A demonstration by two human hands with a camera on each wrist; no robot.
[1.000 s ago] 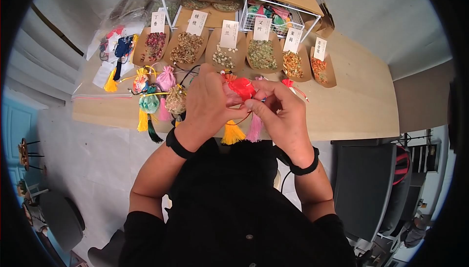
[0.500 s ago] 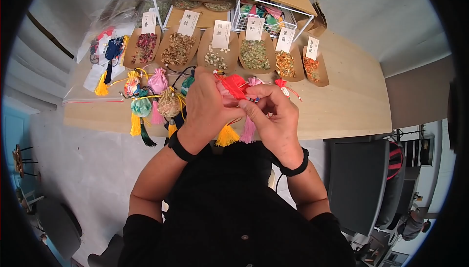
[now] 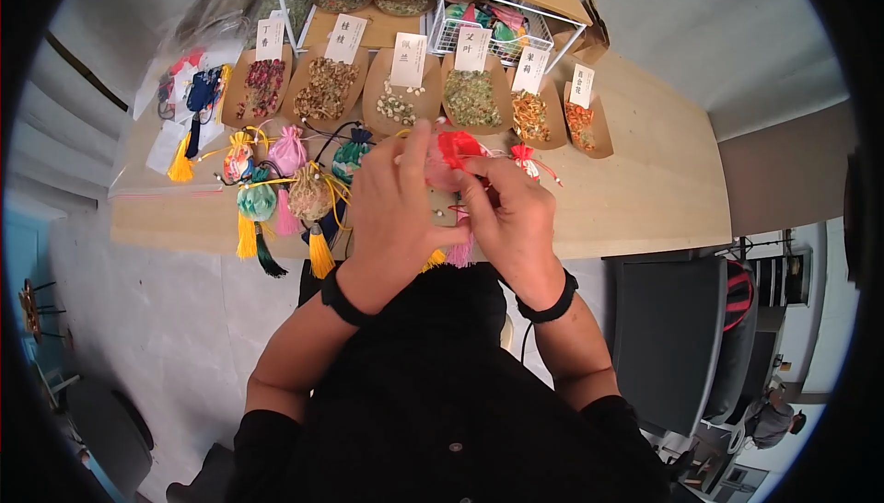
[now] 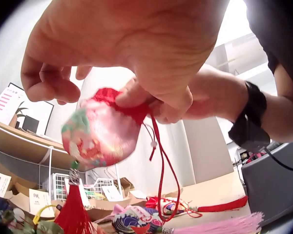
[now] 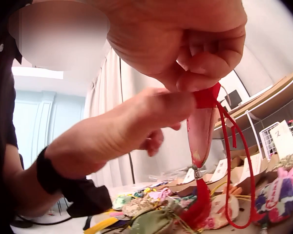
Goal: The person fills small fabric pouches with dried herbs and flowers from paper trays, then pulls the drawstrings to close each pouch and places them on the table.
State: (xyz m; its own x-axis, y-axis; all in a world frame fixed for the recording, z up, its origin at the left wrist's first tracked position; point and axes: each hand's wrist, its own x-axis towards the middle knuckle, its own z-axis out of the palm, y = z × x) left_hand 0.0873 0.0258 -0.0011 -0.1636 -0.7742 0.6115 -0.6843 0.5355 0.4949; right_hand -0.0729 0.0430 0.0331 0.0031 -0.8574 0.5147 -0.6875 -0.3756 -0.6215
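Observation:
A small drawstring pouch (image 4: 105, 134), pink with a red gathered top (image 3: 458, 146), hangs upright over the table between my hands. My right hand (image 3: 516, 213) pinches its red top between thumb and fingers. Beside the pouch is my left hand (image 3: 391, 218), its fingers loosely extended and its thumb apart, not gripping it. Below the pouch dangles a red tassel (image 4: 74, 209). A looped red cord (image 5: 252, 185) hangs from the top, with a pale bead (image 4: 153, 144) on a cord end.
Several finished pouches, including a beige one (image 3: 311, 192) and a green one (image 3: 257, 201), lie at the left on the wooden table (image 3: 645, 199). Behind stand paper trays of dried herbs (image 3: 474, 98) with label cards (image 3: 409, 59). A white wire basket (image 3: 493, 29) sits under a shelf.
My left fingers have straightened and loosened from around the pouch. My right hand keeps its pinch on the red top. The head view has shifted, moving the table leftward in frame.

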